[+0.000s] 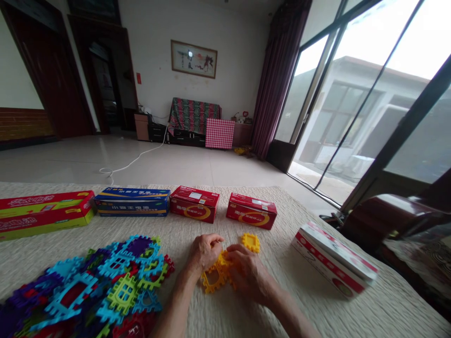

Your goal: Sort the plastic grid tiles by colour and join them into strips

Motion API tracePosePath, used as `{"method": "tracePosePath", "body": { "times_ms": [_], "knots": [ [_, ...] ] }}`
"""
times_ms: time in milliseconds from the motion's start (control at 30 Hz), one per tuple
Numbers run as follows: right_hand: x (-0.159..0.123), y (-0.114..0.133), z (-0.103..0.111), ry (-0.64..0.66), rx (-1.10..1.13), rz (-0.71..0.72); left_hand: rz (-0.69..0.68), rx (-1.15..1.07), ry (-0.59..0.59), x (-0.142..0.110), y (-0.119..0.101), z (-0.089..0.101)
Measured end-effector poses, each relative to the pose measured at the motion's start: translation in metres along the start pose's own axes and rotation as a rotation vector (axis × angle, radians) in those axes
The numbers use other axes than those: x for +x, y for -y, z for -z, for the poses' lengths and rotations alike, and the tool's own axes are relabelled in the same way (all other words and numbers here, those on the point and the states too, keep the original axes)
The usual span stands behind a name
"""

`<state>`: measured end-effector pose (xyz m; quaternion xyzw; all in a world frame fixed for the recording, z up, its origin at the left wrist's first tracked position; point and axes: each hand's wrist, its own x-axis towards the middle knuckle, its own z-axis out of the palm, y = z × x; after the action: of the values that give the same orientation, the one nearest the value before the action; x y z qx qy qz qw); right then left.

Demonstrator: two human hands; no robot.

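My left hand (pixel 206 252), its fingers curled, is at the upper left of a yellow interlocking plastic piece (pixel 212 278) with toothed edges and an open middle. From the other side, my right hand (pixel 248 271) bends its fingers over more yellow plastic and covers much of it. Whether those yellow pieces are joined is hidden by the hands. Just beyond the right hand, a separate yellow square piece (pixel 250 242) lies on the bedspread. Left of my forearms spreads a heap of toothed pieces (pixel 121 293) in light blue, green, purple and red.
Across the textured cream bedspread (pixel 282 300) stand a red and yellow-green box (pixel 45 213), a blue box (pixel 132 203), two red boxes (pixel 195 204) (pixel 251 211) and a white-and-red box (pixel 334 260) at the right. Tiled floor lies beyond, with a white cable (pixel 141 155).
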<state>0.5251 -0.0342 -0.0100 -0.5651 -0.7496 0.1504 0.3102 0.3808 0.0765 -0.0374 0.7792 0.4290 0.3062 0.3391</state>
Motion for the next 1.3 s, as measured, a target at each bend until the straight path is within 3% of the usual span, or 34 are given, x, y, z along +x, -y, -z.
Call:
{"method": "tracePosePath", "body": {
  "times_ms": [133,233,300,400,467,533,800,900,1100,1300],
  "knots": [
    [0.003,-0.006,0.003,-0.079,0.036,0.005,0.034,-0.036,-0.046,0.002,0.001,0.000],
    [0.003,-0.016,0.015,-0.168,0.047,-0.095,0.056,-0.053,-0.072,0.003,0.002,-0.001],
    [0.000,-0.024,0.027,-0.125,0.041,-0.182,0.074,-0.050,-0.075,0.003,0.002,-0.002],
    [-0.008,-0.035,0.046,0.052,0.028,-0.262,0.096,-0.038,-0.066,0.002,0.000,-0.001],
    [-0.015,-0.041,0.055,0.097,-0.027,-0.238,0.103,-0.028,-0.062,0.001,-0.002,-0.001],
    [-0.021,-0.046,0.059,0.064,-0.112,-0.196,0.103,-0.024,-0.062,0.001,-0.003,0.000],
    [-0.033,-0.048,0.040,0.052,-0.282,-0.160,0.104,-0.028,-0.061,0.003,-0.001,-0.001],
    [-0.033,-0.046,0.042,0.053,-0.264,-0.126,0.099,-0.030,-0.062,0.003,0.001,-0.002],
    [-0.006,-0.052,0.060,-0.076,-0.217,-0.125,0.076,-0.023,-0.071,0.004,0.003,-0.004],
    [0.015,-0.069,0.050,-0.085,-0.218,-0.087,0.078,-0.005,-0.066,0.004,0.003,-0.004]
  ]
}}
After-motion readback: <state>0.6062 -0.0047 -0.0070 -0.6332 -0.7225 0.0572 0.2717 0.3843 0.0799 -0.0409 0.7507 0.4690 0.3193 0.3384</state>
